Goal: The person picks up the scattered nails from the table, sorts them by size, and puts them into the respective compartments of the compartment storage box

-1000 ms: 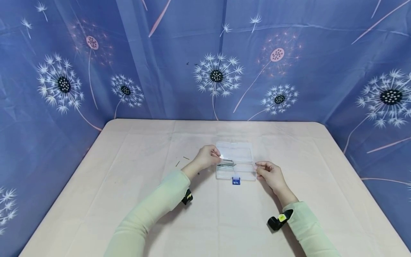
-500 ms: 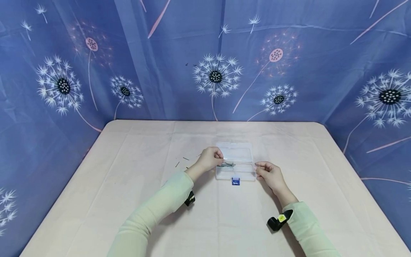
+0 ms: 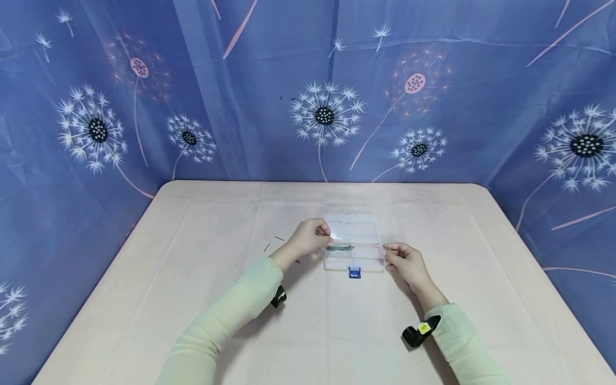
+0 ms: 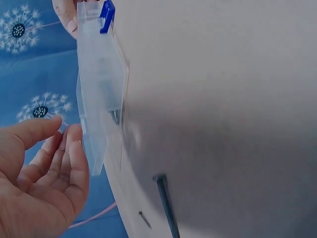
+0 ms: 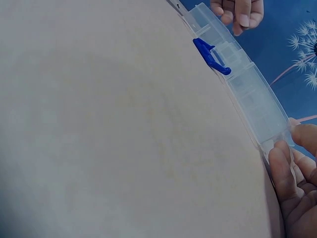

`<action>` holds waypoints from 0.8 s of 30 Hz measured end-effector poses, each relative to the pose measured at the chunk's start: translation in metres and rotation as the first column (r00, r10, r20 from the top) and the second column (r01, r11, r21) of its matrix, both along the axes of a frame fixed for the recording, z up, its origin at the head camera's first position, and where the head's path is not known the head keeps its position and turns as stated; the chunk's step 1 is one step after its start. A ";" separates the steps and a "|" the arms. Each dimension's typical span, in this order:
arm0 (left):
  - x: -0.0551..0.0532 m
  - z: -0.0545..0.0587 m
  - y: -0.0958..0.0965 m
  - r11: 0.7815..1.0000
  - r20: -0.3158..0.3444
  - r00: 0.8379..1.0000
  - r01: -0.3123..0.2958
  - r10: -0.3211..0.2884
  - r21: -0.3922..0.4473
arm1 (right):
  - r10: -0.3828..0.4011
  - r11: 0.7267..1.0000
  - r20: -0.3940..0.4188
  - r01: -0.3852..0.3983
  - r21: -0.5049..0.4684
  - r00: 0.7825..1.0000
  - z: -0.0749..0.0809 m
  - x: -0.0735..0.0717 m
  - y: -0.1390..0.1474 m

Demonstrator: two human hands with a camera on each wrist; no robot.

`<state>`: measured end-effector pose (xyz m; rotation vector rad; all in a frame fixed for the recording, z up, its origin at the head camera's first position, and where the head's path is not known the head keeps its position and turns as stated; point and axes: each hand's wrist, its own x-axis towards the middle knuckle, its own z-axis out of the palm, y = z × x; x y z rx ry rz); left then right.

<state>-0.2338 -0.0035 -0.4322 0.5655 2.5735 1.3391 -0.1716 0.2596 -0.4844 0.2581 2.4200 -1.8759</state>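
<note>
A clear plastic compartment box [image 3: 368,252] with a blue latch [image 3: 354,272] lies with its lid [image 3: 353,227] folded back. Several long nails [image 3: 339,247] lie together in its far left compartment. My left hand [image 3: 308,236] is beside the box's left end. In the left wrist view, thumb and loosely bent fingers [image 4: 74,171] stand apart with nothing between them. My right hand [image 3: 406,261] pinches the box's right end between thumb and fingers, seen closer in the right wrist view [image 5: 292,173]. A large nail [image 4: 167,206] and a smaller nail [image 4: 144,219] lie on the table.
More loose nails lie left of the box, among them one nail [image 3: 267,247] and another nail [image 3: 279,238], partly near my left forearm. The table [image 3: 337,331] has a pale cloth. A blue dandelion-print curtain [image 3: 250,128] stands behind and at both sides.
My left hand moved right over the box with a nail, let it go among the others in the compartment, and drew back left. The right hand has stayed at the box's right end.
</note>
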 end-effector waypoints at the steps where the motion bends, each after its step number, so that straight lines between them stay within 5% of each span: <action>1: -0.001 0.001 -0.002 1.000 -0.004 1.000 -0.003 0.003 -0.005 | 0.001 1.000 0.001 -0.001 0.002 1.000 0.000 0.000 0.000; 11: -0.009 0.009 -0.026 0.998 -0.076 0.996 -0.044 0.040 -0.049 | 0.007 1.000 -0.004 -0.007 -0.008 1.000 -0.001 -0.001 0.000; 24: -0.007 0.011 -0.071 0.990 -0.032 0.994 -0.103 0.100 -0.100 | 0.003 1.000 -0.010 -0.003 -0.005 1.000 -0.002 -0.001 0.000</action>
